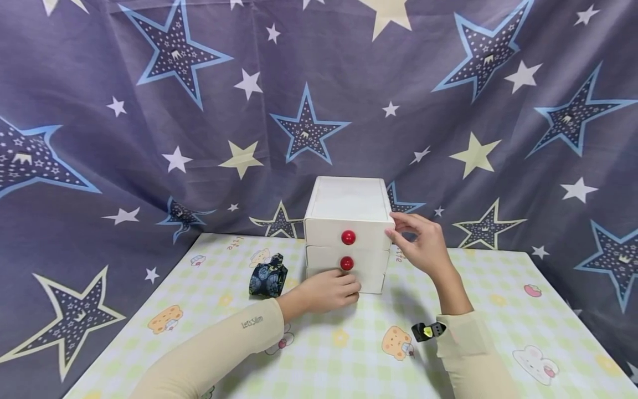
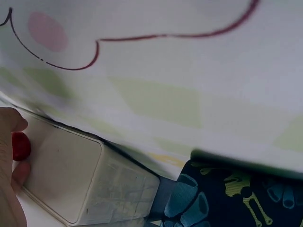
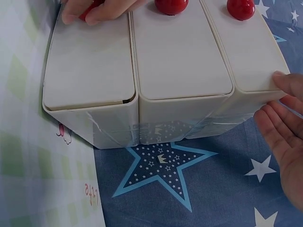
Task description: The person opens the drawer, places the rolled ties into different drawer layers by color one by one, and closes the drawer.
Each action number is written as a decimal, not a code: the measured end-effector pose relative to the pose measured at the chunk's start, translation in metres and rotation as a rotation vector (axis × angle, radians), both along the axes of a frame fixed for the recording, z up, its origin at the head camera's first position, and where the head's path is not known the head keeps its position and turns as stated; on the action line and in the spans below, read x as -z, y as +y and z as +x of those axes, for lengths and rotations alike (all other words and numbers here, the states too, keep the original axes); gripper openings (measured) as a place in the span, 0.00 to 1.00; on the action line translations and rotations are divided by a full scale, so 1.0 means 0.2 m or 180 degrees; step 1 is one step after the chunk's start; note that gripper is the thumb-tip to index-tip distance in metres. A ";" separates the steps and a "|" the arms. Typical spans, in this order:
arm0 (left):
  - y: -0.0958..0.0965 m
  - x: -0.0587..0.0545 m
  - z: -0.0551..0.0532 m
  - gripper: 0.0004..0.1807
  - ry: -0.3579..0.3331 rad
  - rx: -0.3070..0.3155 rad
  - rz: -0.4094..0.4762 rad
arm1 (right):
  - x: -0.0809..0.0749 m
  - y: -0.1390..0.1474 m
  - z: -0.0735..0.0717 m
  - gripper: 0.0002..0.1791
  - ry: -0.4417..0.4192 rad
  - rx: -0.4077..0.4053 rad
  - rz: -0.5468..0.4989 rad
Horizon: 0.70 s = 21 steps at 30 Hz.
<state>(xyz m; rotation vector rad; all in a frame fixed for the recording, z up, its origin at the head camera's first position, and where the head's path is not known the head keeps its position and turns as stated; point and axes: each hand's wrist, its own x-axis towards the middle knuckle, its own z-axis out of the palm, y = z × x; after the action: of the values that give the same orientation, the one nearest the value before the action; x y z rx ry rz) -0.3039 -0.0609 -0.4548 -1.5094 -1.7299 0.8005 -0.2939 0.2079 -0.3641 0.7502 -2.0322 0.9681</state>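
A white drawer cabinet (image 1: pixel 351 199) with three stacked drawers stands at the back of the table. My left hand (image 1: pixel 326 291) is at the lowest drawer. Its fingers and thumb pinch the red knob (image 2: pixel 21 146) there, which the hand hides in the head view. The upper two red knobs (image 1: pixel 348 237) show plainly above it. At the cabinet's upper right corner, my right hand (image 1: pixel 422 244) holds the edge, with the thumb (image 3: pixel 288 84) on the top drawer's front and the fingers along the side. All three drawers appear pushed in.
Left of the cabinet lies a dark fabric item (image 1: pixel 269 277) with a blue and yellow pattern. A small black item (image 1: pixel 427 331) with a yellow mark is beside my right sleeve. The checked tablecloth (image 1: pixel 209 327) meets a star-printed curtain (image 1: pixel 279 61) behind.
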 end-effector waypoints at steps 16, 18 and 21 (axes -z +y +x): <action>0.01 0.03 0.00 0.09 0.0233 -0.0080 0.0044 | 0.01 -0.01 -0.01 0.20 -0.0022 -0.0028 -0.0028; 0.02 0.02 0.00 0.09 0.0262 -0.0051 0.0062 | 0.01 0.00 -0.01 0.20 -0.0023 -0.0011 -0.0028; 0.02 0.01 0.00 0.08 0.0303 -0.0027 0.0069 | 0.01 0.00 -0.01 0.20 -0.0027 0.0018 -0.0023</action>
<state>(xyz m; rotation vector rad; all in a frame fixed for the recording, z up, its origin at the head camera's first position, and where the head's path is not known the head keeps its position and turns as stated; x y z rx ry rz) -0.3042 -0.0560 -0.4568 -1.4276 -1.6707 0.8417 -0.2957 0.2081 -0.3661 0.7372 -2.0362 0.9764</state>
